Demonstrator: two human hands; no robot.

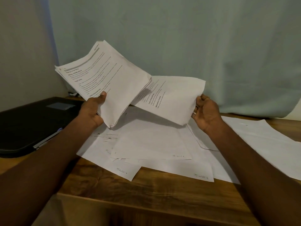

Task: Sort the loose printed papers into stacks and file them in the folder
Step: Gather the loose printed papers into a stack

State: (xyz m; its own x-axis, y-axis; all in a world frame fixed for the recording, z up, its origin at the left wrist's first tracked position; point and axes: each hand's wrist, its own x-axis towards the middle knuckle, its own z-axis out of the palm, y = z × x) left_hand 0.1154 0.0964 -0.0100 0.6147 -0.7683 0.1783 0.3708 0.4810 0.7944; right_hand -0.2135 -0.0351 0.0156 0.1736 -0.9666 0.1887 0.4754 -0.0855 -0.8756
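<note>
My left hand [93, 110] grips the collected stack [105, 82]; my right hand [206, 111] pinches one sheet [171, 98], raised for reading its heading.

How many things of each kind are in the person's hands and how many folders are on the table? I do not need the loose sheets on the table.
Stack of papers, gripped by left hand: 1
Single sheet, pinched by right hand: 1
Black folder, closed, on table: 1
Total: 3

Open air between held stack [110, 82] and folder [32, 121]; loose sheets [151, 144] cover mid surface [146, 193]; curtain [179, 38] closes off behind.
</note>
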